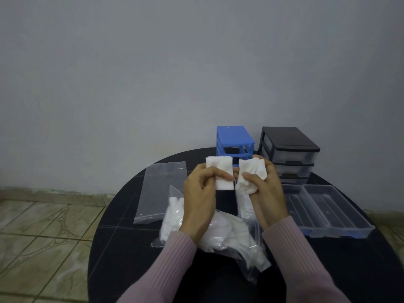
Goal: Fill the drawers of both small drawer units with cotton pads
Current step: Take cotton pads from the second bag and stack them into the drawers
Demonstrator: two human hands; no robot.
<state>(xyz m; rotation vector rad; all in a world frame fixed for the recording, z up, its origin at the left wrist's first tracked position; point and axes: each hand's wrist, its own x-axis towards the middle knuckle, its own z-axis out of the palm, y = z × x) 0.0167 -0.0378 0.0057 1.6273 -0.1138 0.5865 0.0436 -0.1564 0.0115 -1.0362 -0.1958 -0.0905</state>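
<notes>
My left hand (200, 189) pinches a small stack of white square cotton pads (220, 171) above the round black table (122, 248). Beside it, my right hand (265, 186) grips a second fanned bunch of cotton pads (251, 173). The two bunches almost touch. Behind my hands stand the blue drawer unit (235, 138), its frame without drawers, and the black drawer unit (288, 149) with clear drawers in it. Two clear drawers (328, 208) lie side by side on the table at the right, nothing in them.
A clear plastic bag with more cotton pads (220, 235) lies under my wrists. An empty flat clear bag (160, 189) lies at the left of the table. A grey wall rises behind; tiled floor (43, 237) shows to the left.
</notes>
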